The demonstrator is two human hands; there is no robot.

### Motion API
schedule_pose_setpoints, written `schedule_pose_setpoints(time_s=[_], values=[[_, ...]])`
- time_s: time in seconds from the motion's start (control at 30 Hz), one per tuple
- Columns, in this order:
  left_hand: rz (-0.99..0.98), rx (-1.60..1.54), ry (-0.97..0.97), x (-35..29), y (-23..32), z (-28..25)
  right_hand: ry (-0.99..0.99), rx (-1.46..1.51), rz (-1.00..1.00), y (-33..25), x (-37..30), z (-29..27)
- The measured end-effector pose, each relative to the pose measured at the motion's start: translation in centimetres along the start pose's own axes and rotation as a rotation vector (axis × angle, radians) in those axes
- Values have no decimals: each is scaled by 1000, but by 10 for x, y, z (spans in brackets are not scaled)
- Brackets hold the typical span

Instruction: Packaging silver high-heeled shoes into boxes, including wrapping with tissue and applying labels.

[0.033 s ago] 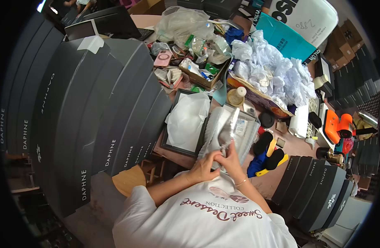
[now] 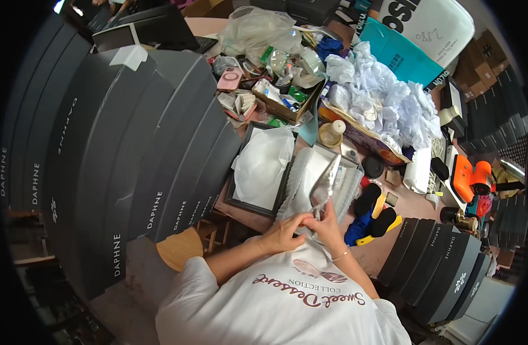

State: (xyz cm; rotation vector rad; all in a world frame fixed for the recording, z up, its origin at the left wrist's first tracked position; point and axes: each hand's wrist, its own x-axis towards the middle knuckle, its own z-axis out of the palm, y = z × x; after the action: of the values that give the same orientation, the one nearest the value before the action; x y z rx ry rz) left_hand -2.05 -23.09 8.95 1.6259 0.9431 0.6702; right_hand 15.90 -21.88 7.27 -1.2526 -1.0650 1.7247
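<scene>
A pale shoe with a glittery strap point(image 2: 323, 192) is held above a shoebox lined with white tissue paper point(image 2: 297, 175). My right hand point(image 2: 327, 229) is closed round the near end of the shoe. My left hand point(image 2: 287, 233) meets it from the left, thumb and fingers pinched at the same end. Their fingertips touch or nearly so, and they hide what exactly the left one grips. Left of the box lies a dark box lid or tray point(image 2: 236, 202) with a white paper sheet point(image 2: 263, 164) in it.
Stacks of dark shoeboxes stand at left point(image 2: 132, 149) and right point(image 2: 433, 261). A capped jar point(image 2: 331, 133), a crumpled tissue heap point(image 2: 384, 98) and a cluttered carton point(image 2: 281, 109) lie beyond. A blue and yellow tool with black pads point(image 2: 372, 215) and an orange tape dispenser point(image 2: 469, 175) sit to the right.
The fingers of both hands have shifted slightly at the shoe's near end, and the shoe has turned a little. The whole view has moved slightly.
</scene>
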Motion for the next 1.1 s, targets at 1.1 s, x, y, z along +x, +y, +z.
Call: schedule_pose_setpoints(time_s=[1.1], values=[[205, -79, 574, 80, 26, -26, -339, 435, 162, -88, -91, -8]])
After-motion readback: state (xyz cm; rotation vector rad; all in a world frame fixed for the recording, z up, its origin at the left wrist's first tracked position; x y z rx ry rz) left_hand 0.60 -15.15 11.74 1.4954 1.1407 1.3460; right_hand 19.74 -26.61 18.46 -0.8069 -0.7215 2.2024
